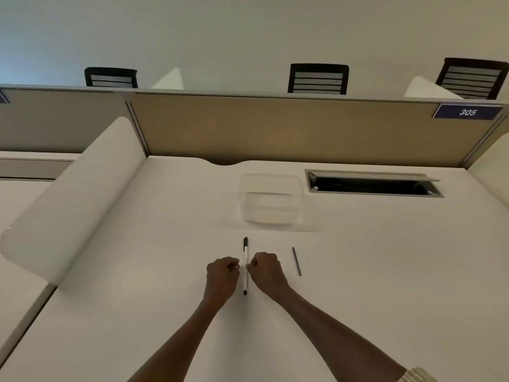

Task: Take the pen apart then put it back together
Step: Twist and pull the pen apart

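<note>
Pen (245,264) lies on counter (358,271), cap end far, btwn both hands. Left hand (222,274) & right hand (265,270) are curled, fingertips at barrel mid, prob. steadying it; firm grip unclear. Thin dark rod (296,261), likely the refill, parked right, out of the way.

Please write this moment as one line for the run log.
pen: flat on desk, cap on | left hand and right hand: either side, fingers at barrel | thin dark rod: lies apart, right of pen
</note>
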